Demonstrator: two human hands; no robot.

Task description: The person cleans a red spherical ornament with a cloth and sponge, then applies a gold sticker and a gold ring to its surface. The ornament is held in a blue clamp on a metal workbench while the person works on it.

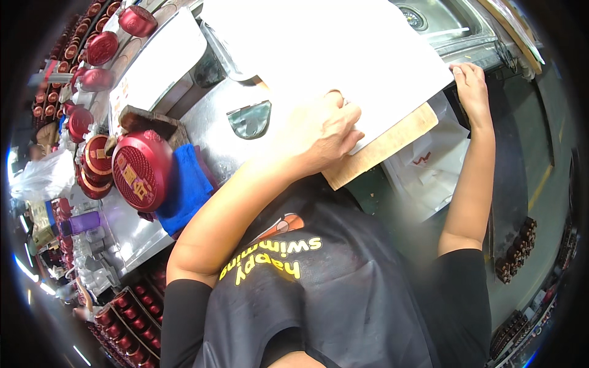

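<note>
A large, glaring white sheet (392,67) lies over a light wooden board (386,147) in front of me. My left hand (328,132) rests at the sheet's near left part, its fingers curled closed; whatever may be inside them is hidden. At the far right corner, my right hand (473,92) has its fingers closed on the sheet's edge. Left of my left hand, a dark, glassy rounded piece (250,120) lies on the metal worktop (211,113). Beside my left forearm, a round red lidded container (142,172) with gold decoration leans on a blue cloth (184,187).
Several more red containers (101,48) line the left side. A metal sink (429,21) is at the far right. White plastic bags (432,159) hang below the wooden board. Stacked dark red pieces (516,251) stand on the floor at right.
</note>
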